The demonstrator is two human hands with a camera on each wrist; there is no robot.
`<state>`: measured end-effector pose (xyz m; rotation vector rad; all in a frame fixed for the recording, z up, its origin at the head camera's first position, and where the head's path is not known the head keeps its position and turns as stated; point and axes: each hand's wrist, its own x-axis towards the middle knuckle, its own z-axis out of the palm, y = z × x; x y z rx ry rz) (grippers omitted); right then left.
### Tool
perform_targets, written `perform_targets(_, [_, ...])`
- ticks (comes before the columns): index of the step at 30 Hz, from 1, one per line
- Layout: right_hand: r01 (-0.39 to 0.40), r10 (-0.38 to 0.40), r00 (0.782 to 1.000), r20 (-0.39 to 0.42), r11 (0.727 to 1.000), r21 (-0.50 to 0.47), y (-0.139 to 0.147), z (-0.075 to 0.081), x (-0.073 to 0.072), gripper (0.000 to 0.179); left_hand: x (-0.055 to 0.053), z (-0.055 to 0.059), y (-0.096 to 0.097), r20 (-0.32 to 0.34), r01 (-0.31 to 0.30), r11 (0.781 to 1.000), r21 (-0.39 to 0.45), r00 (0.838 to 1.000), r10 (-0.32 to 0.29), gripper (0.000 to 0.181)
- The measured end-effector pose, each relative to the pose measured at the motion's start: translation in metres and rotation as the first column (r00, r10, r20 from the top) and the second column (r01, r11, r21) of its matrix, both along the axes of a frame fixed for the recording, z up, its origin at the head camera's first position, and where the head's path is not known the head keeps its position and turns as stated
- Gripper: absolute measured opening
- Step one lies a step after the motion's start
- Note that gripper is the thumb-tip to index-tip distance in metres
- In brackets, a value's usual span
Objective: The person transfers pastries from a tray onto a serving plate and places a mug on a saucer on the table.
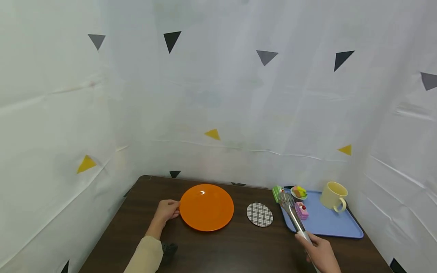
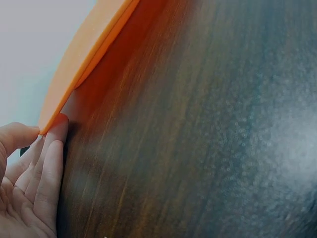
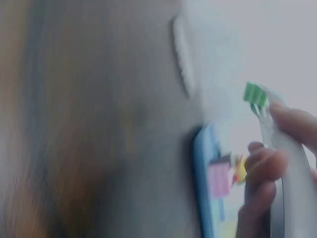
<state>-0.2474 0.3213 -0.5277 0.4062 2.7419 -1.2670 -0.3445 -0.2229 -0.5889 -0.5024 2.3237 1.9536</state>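
My left hand (image 1: 167, 210) pinches the left rim of an orange plate (image 1: 206, 207); in the left wrist view the thumb meets the edge of the plate (image 2: 64, 94) and fingers lie under it. My right hand (image 1: 319, 252) grips metal tongs (image 1: 295, 218) by their pale handle. Between the tongs' tips is a small green toy cake (image 1: 277, 193), seen as a striped green block (image 3: 255, 95) in the right wrist view. The tongs reach over the left side of a blue tray (image 1: 327, 223), near a pink toy cake (image 1: 302, 211).
On the tray stand a yellow mug (image 1: 334, 196) and a small bowl (image 1: 299, 192) of colourful toy food. A round checked coaster (image 1: 260, 214) lies between plate and tray. White sheeting (image 1: 205, 94) with triangles hangs behind the dark wooden table (image 1: 218, 250).
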Motion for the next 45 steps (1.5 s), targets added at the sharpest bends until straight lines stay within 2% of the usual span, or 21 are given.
perform_targets(4, [-0.044,0.043,0.999,-0.008,0.991,-0.129,-0.025,0.006,-0.004,0.078,-0.002,-0.002,-0.002,-0.016,-0.004,1.000,-0.014,1.000,0.004,0.038])
perform_targets(7, [-0.062,0.061,0.998,-0.008,0.974,-0.218,-0.044,0.009,-0.009,0.072,0.003,0.003,0.000,-0.034,-0.006,1.000,-0.012,0.999,0.006,0.037])
perform_targets(11, [-0.074,0.076,0.997,-0.005,0.955,-0.289,-0.065,0.008,-0.012,0.064,0.010,0.008,0.007,-0.043,-0.002,1.000,-0.014,0.999,0.002,0.036])
perform_targets(15, [-0.090,0.092,0.996,-0.011,0.941,-0.325,-0.083,0.007,-0.014,0.058,0.012,0.010,0.014,-0.040,0.005,1.000,-0.018,0.999,-0.005,0.034])
perform_targets(20, [-0.139,0.136,0.990,-0.031,0.934,-0.328,-0.105,0.007,-0.022,0.048,0.008,0.009,0.020,-0.044,0.018,1.000,-0.018,0.999,-0.018,0.032])
perform_targets(29, [-0.290,0.286,0.956,-0.064,0.893,-0.343,-0.148,0.002,-0.032,0.048,0.010,0.009,0.016,-0.040,0.013,1.000,-0.008,0.999,-0.013,0.032])
perform_targets(34, [-0.359,0.343,0.933,-0.107,0.887,-0.291,-0.169,-0.006,-0.037,0.041,0.011,0.011,0.011,-0.038,0.005,1.000,0.020,0.999,-0.004,0.037])
perform_targets(39, [-0.370,0.355,0.928,-0.109,0.911,-0.184,-0.188,-0.013,-0.043,0.050,0.010,0.009,0.006,-0.031,0.028,0.999,0.021,0.999,-0.027,0.050])
perform_targets(42, [-0.375,0.366,0.923,-0.117,0.924,-0.071,-0.198,-0.014,-0.046,0.053,0.007,0.008,0.003,-0.022,0.038,0.999,0.018,0.999,-0.037,0.060])
perform_targets(45, [-0.377,0.380,0.918,-0.117,0.925,0.044,-0.208,-0.013,-0.049,0.051,0.005,0.007,0.001,-0.016,0.037,0.999,0.013,0.999,-0.037,0.062])
